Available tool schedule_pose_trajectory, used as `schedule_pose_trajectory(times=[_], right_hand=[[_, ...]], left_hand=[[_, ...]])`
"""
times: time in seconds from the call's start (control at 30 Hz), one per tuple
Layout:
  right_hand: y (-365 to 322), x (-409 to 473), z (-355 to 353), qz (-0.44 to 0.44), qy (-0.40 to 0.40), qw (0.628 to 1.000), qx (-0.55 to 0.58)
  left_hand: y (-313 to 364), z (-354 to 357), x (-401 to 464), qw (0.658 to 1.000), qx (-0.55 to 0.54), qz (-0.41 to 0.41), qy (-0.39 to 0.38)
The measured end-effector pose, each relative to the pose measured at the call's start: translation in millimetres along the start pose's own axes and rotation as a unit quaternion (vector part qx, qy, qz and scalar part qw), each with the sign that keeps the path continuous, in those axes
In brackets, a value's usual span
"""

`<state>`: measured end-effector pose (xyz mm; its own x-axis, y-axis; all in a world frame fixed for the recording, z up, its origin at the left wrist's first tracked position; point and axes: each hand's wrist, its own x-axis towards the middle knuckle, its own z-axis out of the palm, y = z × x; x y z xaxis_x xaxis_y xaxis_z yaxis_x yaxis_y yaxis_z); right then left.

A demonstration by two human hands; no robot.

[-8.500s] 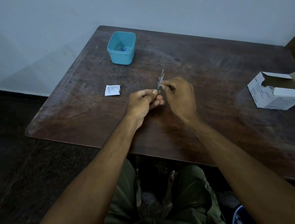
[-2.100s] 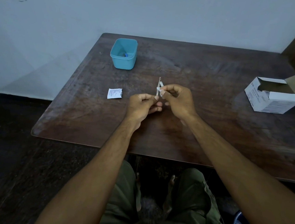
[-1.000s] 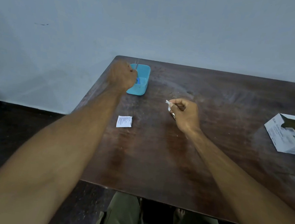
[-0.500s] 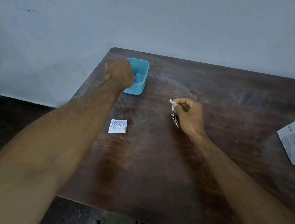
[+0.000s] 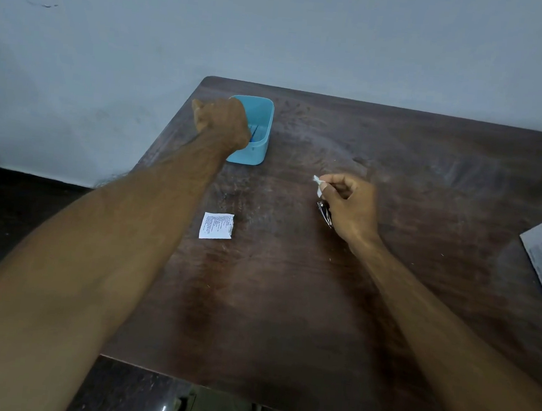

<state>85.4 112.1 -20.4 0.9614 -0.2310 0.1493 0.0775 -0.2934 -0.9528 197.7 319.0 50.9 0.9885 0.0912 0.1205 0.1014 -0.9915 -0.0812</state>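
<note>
Two hands: left hand (image 5: 222, 124) over the tub (image 5: 251, 153), fingers hidden, grip untellable; right hand (image 5: 350, 205) pinches a scrap (image 5: 317, 184).

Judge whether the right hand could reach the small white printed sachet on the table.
Probably yes: only bare dark wooden table lies between the right hand and the small white printed sachet, though its fingers pinch a white scrap.

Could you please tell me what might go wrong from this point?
1. The left hand hangs over the tub, which stands near the far corner of the table; a knock could tip it or push it off.
2. The right hand pinches a small scrap while a metal piece pokes out under its palm; with the grip split between both, either might slip.
</note>
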Motion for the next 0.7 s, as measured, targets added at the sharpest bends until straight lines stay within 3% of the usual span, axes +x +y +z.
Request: schedule_pose_trajectory(times=[0.3,0.43,0.57,0.7], right_hand=[[-8,-8,-5,0.033,0.006,0.999,0.040],[-13,-9,-12,0.042,0.019,0.998,0.051],[-12,-14,-19,0.070,0.047,0.993,0.084],[-10,-22,-27,0.086,0.066,0.989,0.103]], left_hand=[[-1,-3,-6,1.000,-0.029,0.005,0.009],[1,-10,-15,0.996,-0.057,-0.004,0.063],[28,-17,-57,0.964,-0.216,0.045,0.150],[71,-1,-117,0.937,-0.337,0.059,0.067]])
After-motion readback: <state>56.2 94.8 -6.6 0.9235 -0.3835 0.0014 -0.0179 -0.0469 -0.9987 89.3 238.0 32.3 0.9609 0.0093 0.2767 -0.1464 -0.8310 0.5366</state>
